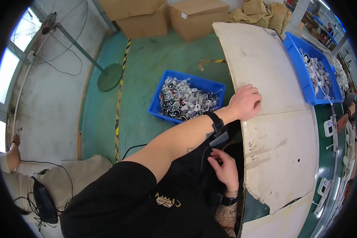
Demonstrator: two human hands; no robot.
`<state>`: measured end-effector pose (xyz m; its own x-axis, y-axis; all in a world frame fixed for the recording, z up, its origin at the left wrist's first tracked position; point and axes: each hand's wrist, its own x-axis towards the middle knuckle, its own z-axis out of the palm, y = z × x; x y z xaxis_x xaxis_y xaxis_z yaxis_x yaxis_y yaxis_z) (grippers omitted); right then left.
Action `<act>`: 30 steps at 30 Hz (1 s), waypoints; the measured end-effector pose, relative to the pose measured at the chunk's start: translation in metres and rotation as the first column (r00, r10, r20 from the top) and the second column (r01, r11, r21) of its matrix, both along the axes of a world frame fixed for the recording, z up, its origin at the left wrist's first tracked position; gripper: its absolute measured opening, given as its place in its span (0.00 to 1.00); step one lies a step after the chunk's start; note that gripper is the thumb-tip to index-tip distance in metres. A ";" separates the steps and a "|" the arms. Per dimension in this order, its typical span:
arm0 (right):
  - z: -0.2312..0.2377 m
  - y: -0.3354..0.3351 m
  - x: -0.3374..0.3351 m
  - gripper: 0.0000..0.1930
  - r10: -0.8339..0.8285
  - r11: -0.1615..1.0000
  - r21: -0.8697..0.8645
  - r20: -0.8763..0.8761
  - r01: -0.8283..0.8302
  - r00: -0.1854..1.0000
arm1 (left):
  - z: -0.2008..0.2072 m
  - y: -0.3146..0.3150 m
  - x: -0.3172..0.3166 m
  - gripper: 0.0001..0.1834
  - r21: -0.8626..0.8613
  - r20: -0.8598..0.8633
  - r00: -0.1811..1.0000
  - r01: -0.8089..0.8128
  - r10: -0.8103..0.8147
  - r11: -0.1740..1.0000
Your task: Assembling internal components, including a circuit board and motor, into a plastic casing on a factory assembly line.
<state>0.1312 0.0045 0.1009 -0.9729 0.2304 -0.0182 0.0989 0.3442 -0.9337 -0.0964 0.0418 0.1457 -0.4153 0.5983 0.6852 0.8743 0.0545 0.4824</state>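
Loosely curled, the left hand (246, 103) rests at the edge of the worn white table (279, 133), while the right hand (225, 168), fingers bent (whether either holds anything, I cannot tell), is just below a grey block (219, 139) near the left wrist's black strap (216, 123).

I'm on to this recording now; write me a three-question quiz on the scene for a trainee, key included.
1. What colour is the bin on the floor left of the pale table?
A) red
B) yellow
C) blue

2. True or false: both of the wearer's hands are over the table top.

3. Fill in: the fan stands on a round ____ base.

Key:
1. C
2. False: the left hand is over it, but the right hand is left of its edge.
3. green
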 end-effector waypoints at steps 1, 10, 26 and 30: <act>-0.004 0.007 -0.003 0.20 -0.013 1.000 0.016 -0.003 0.013 1.000 | 0.000 0.000 0.000 0.03 -0.002 0.007 1.000 -0.003 0.003 1.000; -0.065 0.018 0.013 0.23 -0.130 0.900 -0.409 0.075 0.150 0.989 | 0.007 -0.002 0.002 0.03 -0.105 0.007 0.998 -0.057 0.058 0.993; -0.072 -0.028 -0.067 0.21 0.072 0.703 -0.711 0.089 0.013 0.993 | 0.037 -0.028 -0.032 0.16 -0.258 0.622 0.781 0.273 -0.057 0.927; -0.072 -0.022 -0.097 0.19 0.017 0.710 -0.694 0.183 0.117 0.983 | 0.023 -0.106 0.011 0.11 -0.078 0.611 0.786 0.182 -0.097 0.980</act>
<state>0.0341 -0.0177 0.0285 -0.9268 0.1345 -0.3507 0.2698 -0.4110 -0.8708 -0.0851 -0.0637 0.1686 -0.6228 0.7448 0.2394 0.4115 0.0516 0.9099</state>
